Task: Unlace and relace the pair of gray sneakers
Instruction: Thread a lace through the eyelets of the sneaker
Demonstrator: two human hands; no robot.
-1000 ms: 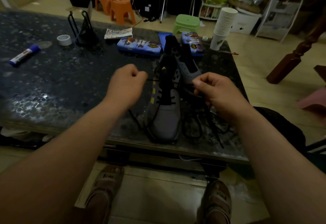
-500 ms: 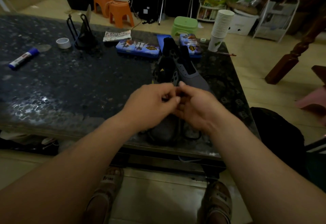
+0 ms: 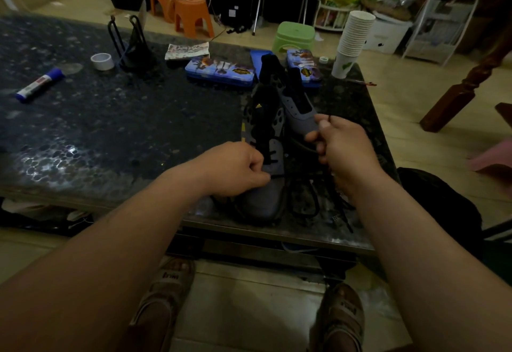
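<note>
Two gray sneakers stand on the dark stone table (image 3: 110, 130). The near sneaker (image 3: 266, 199) has a black tongue and a black lace through its lower eyelets. The far sneaker (image 3: 297, 108) lies behind it, with bare eyelets showing. My left hand (image 3: 235, 169) rests on the near sneaker's left side, fingers pinched at the lacing. My right hand (image 3: 340, 146) is raised to the right, shut on the black lace (image 3: 304, 145), which runs taut back to the shoe. A loose black lace (image 3: 304, 205) lies coiled on the table below my right hand.
Two blue tins (image 3: 220, 70) lie behind the sneakers, with a stack of paper cups (image 3: 353, 38) at the back right corner. A tape roll (image 3: 102, 61), a glue stick (image 3: 38, 84) and a black wire stand (image 3: 130, 44) sit at the left. The table's front edge is just below the shoes.
My hands, together over the near sneaker half a second ago, have parted. The right hand has drawn the lace up and to the right; the left stayed at the shoe.
</note>
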